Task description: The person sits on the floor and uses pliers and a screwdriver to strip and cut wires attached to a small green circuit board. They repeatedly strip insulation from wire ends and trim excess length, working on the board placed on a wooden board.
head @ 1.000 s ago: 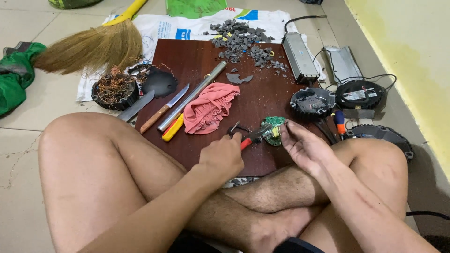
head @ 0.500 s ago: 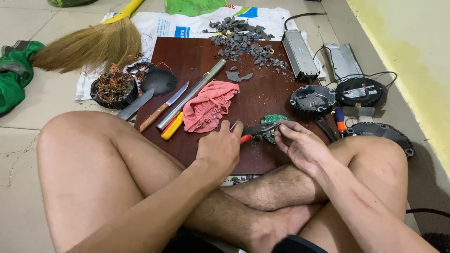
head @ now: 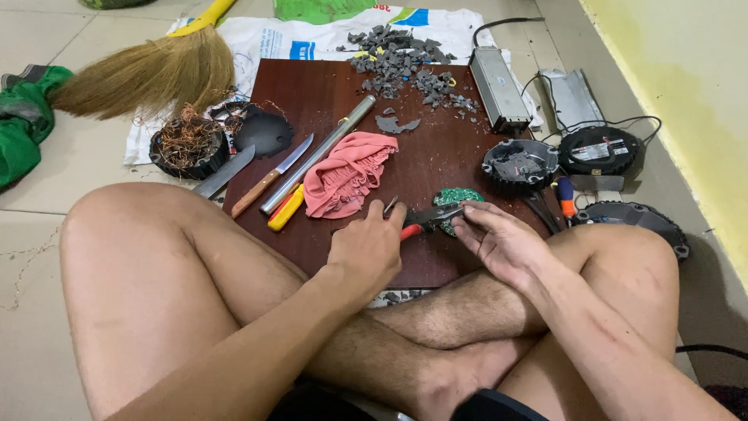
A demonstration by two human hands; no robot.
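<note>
Two hands meet over a green circuit board (head: 456,199) at the near edge of the brown board (head: 327,86): the left hand (head: 366,249) grips red-handled pliers (head: 425,218), biting the part, while the right hand (head: 499,242) pinches it steady. Just beyond lie a pink cloth (head: 347,171) and knives (head: 273,171) within reach.

white printed sack (head: 312,39) under board, white label (head: 598,150) on black housing

Colours on the dark red-brown board (head: 327,86)

Green circuit board (head: 454,197) and red-handled pliers (head: 421,221) near; pink cloth (head: 347,173) mid; yellow-handled tool (head: 286,208) left; grey rubble (head: 405,58) far; tan broom (head: 148,76), green fabric (head: 23,117) far left.
</note>
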